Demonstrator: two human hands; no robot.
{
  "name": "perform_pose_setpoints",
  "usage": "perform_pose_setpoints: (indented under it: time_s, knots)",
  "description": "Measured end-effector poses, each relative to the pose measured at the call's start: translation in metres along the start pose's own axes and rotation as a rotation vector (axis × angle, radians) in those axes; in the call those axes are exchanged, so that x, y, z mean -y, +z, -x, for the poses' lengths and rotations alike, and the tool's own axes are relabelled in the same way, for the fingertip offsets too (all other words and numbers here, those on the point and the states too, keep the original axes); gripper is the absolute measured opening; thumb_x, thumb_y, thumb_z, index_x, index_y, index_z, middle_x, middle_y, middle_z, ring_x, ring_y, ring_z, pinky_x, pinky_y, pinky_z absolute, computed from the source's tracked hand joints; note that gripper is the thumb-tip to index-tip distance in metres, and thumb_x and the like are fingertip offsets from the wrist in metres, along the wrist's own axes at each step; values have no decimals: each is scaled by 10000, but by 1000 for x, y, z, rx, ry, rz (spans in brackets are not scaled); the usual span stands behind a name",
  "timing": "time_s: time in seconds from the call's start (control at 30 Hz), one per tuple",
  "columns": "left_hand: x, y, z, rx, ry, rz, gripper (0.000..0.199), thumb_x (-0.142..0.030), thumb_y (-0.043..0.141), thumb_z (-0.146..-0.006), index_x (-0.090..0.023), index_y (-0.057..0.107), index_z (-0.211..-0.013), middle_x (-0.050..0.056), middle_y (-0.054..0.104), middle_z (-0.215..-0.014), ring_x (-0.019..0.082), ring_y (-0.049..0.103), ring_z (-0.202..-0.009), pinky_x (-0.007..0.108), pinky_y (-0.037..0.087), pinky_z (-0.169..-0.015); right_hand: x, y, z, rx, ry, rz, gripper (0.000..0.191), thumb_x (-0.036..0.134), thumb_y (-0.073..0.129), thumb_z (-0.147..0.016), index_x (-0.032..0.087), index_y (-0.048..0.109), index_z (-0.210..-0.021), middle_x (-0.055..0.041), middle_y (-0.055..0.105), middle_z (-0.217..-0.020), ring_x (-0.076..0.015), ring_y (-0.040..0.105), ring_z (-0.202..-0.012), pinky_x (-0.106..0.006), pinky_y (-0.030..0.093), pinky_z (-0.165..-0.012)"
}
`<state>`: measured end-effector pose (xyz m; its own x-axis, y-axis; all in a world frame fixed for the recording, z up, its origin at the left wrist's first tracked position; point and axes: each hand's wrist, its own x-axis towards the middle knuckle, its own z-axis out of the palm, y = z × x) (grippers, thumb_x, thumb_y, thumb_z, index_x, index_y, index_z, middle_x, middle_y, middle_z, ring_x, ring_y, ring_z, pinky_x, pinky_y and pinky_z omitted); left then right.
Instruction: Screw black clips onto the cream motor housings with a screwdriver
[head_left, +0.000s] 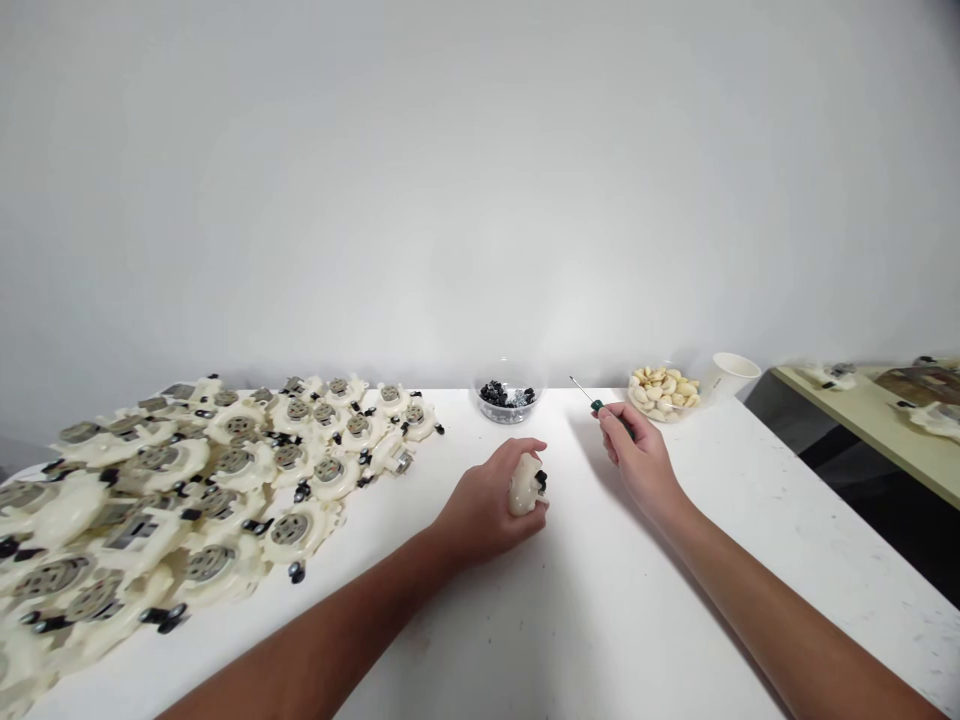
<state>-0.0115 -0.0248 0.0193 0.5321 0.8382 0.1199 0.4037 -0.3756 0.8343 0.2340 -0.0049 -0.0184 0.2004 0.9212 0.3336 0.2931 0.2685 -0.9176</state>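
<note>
My left hand (491, 505) is wrapped round a cream plastic part (523, 487) with a small black piece on its right side. Most of that part's left side is hidden by my palm and fingers. To the right, my right hand (637, 450) grips a screwdriver (598, 406) by its dark green handle, the thin metal shaft tilted up and to the left. The screwdriver's tip is in the air, apart from the cream part. Behind my left hand stands a clear round bowl (507, 412) with small black and clear pieces in it.
Many cream housings (232, 465) with grey discs and black fittings cover the table's left side. A clear bowl of cream rounded pieces (666, 393) and a white cup (733, 374) stand at the back right. Beyond a gap is another table (847, 410). A wall (480, 180) rises behind.
</note>
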Motion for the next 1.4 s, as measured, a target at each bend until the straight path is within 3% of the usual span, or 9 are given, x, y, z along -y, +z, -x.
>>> perform_pose_setpoints:
  time_s: [0.27,0.47,0.63,0.83,0.97,1.4]
  knots:
    - [4,2,-2,25,-6,-78,622,-253,681,-802,-298,430,-1371,24,663,-1177,192,657,-796,308,506,-760,6,0,2,-6,112,36,324,521,590,-951,207,653,-901,41,468,-653,-139,390,-582,-251,316,-526]
    - [8,4,-5,-17,53,-196,621,-264,734,-733,-276,504,-1309,45,673,-1255,269,636,-1026,401,481,-947,5,1,2,39,132,72,285,487,624,-936,213,652,-863,40,492,-684,-146,409,-633,-265,316,-580]
    - [10,3,-7,-15,35,-137,567,-266,735,-755,-260,542,-1288,67,663,-1308,288,616,-1128,418,463,-998,5,2,3,112,148,110,296,491,616,-939,212,640,-844,41,455,-663,-150,390,-624,-271,300,-568]
    - [18,3,-8,38,-71,135,620,-352,735,-827,-265,470,-1380,86,659,-1339,191,667,-842,325,518,-782,8,2,5,150,107,110,279,484,590,-957,217,628,-887,24,531,-726,-166,462,-680,-280,349,-624]
    - [20,1,-9,7,-136,321,652,-316,757,-818,-261,448,-1389,101,658,-1340,178,667,-843,307,522,-779,6,2,4,147,100,86,262,481,601,-949,224,653,-947,16,559,-770,-170,486,-709,-280,366,-636]
    - [19,2,-7,-28,-142,320,609,-297,752,-825,-284,466,-1362,81,655,-1327,165,648,-806,298,512,-762,2,2,4,166,130,95,294,512,614,-926,223,668,-934,-3,602,-796,-189,536,-727,-290,432,-642]
